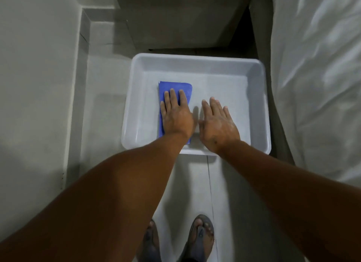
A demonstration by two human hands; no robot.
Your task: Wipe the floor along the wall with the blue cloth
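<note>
Sandalled feet [176, 240] nearest. Left hand [176, 115] flat, fingers spread, pressing folded blue cloth [174, 90] in white tub [195, 58], left side. Right hand [217, 123] open, empty. Risk: cloth unfolds when lifted toward left wall [35, 76].

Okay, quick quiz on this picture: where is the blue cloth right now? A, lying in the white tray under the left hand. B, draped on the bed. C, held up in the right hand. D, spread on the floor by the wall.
A: the blue cloth lies folded in the white tray, with the left hand flat on it.
</note>
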